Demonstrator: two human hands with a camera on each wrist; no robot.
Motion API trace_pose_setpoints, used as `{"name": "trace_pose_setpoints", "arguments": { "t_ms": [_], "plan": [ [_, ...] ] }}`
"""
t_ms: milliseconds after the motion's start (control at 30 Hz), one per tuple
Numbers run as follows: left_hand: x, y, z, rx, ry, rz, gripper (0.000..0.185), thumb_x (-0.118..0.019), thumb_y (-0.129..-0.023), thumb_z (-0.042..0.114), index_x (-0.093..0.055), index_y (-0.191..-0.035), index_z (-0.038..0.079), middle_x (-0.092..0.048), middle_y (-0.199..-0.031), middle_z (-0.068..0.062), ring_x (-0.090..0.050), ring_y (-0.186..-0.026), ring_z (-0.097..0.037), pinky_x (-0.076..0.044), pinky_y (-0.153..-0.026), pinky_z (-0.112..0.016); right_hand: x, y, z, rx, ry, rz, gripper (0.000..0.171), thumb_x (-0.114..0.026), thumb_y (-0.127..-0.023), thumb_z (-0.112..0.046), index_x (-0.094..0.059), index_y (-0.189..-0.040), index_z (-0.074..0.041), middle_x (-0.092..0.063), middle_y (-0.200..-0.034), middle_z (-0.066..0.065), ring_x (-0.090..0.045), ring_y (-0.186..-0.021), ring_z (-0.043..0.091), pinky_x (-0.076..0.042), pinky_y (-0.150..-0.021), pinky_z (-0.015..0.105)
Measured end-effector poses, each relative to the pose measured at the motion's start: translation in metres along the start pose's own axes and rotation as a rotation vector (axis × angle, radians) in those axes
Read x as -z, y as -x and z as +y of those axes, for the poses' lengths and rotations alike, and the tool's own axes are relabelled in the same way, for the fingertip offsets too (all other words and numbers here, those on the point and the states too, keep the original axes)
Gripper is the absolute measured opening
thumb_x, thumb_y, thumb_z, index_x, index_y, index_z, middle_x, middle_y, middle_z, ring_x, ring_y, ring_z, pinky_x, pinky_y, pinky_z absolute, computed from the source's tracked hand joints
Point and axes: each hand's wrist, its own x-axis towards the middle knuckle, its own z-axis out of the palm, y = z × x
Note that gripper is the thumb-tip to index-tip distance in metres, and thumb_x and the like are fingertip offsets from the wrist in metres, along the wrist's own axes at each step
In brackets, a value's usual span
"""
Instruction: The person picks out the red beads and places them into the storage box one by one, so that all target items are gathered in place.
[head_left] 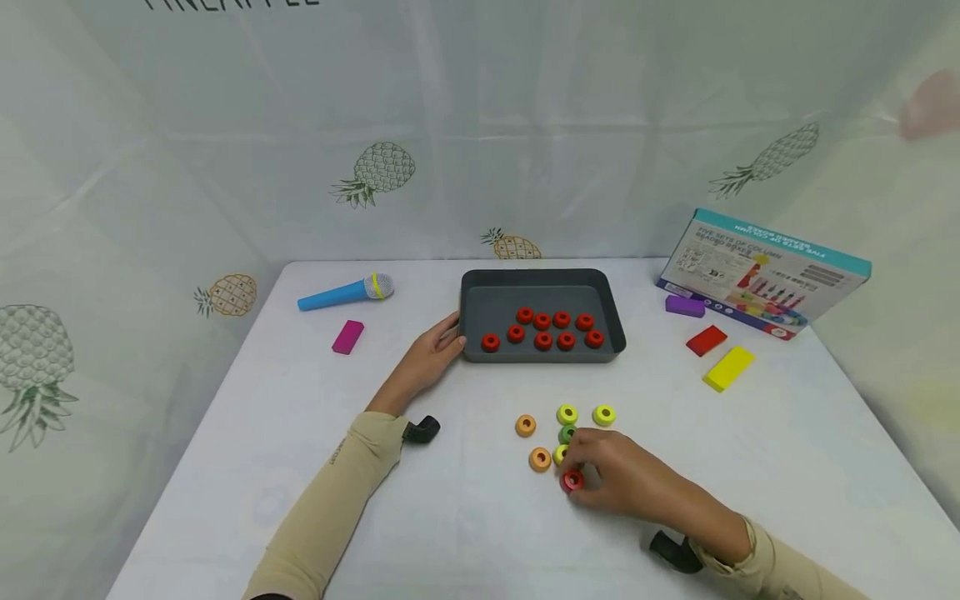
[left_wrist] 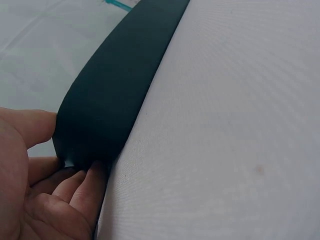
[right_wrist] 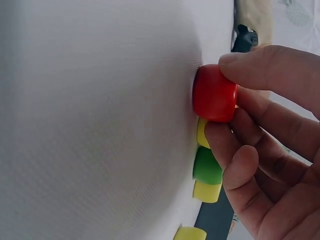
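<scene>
My right hand (head_left: pixel 626 475) pinches a red ring-shaped bead (head_left: pixel 572 481) between thumb and fingers, low over the white table. The right wrist view shows the bead's smooth rounded side (right_wrist: pixel 215 94) close to the cloth. Beside that hand lie orange beads (head_left: pixel 540 459), yellow beads (head_left: pixel 603 415) and a green bead (head_left: pixel 567 434), partly hidden by the fingers. My left hand (head_left: pixel 426 360) grips the left end of a dark grey tray (head_left: pixel 487 300). In the left wrist view, thumb and curled fingers meet the tray's corner. Several red beads (head_left: pixel 543 340) sit inside the tray.
A blue toy microphone (head_left: pixel 341 295) and a magenta block (head_left: pixel 347 337) lie at the back left. Toward the back right are a printed box (head_left: pixel 761 275) and purple (head_left: pixel 685 306), red (head_left: pixel 707 340) and yellow (head_left: pixel 728 368) blocks. A pineapple-print curtain hangs behind the table.
</scene>
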Motion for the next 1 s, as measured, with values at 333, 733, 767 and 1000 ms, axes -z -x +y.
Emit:
{"name": "trace_pose_setpoints", "arguments": {
  "t_ms": [333, 733, 767, 1000],
  "plan": [
    [0.003, 0.000, -0.001, -0.056, 0.016, -0.017, 0.064, -0.058, -0.104, 0.035, -0.031, -0.161, 0.023, -0.046, -0.157, -0.008, -0.047, -0.143, -0.020, -0.031, -0.123, -0.043, 0.014, -0.004, -0.005, 0.050, -0.053, 0.020, 0.020, -0.085, -0.080, -0.015, -0.078, -0.096, -0.024, -0.064, -0.094, -0.015, -0.056, -0.080, 0.004, -0.053, -0.064, 0.018],
    [0.004, 0.004, 0.003, -0.037, 0.024, -0.009, 0.063, -0.057, -0.104, 0.035, -0.031, -0.160, 0.024, -0.047, -0.157, -0.008, -0.046, -0.144, -0.020, -0.029, -0.124, -0.042, 0.050, -0.049, -0.003, 0.132, 0.001, 0.117, 0.022, -0.085, -0.081, -0.012, -0.080, -0.102, -0.015, -0.069, -0.095, -0.008, -0.062, -0.080, 0.012, -0.059, -0.066, 0.026],
    [0.004, 0.005, 0.003, -0.035, 0.023, -0.008, 0.063, -0.057, -0.104, 0.035, -0.031, -0.160, 0.024, -0.047, -0.157, -0.007, -0.046, -0.144, -0.020, -0.029, -0.124, -0.043, 0.052, -0.054, -0.003, 0.137, 0.008, 0.126, 0.021, -0.085, -0.081, -0.013, -0.080, -0.102, -0.014, -0.069, -0.095, -0.007, -0.062, -0.079, 0.012, -0.059, -0.066, 0.026],
    [0.000, 0.004, 0.000, -0.035, 0.024, -0.009, 0.062, -0.057, -0.104, 0.033, -0.031, -0.160, 0.024, -0.047, -0.157, -0.007, -0.047, -0.144, -0.020, -0.029, -0.124, -0.043, 0.063, -0.089, 0.006, 0.201, 0.023, 0.235, 0.018, -0.086, -0.079, -0.013, -0.080, -0.096, -0.017, -0.070, -0.091, -0.006, -0.062, -0.072, 0.011, -0.058, -0.064, 0.028]
  ]
}}
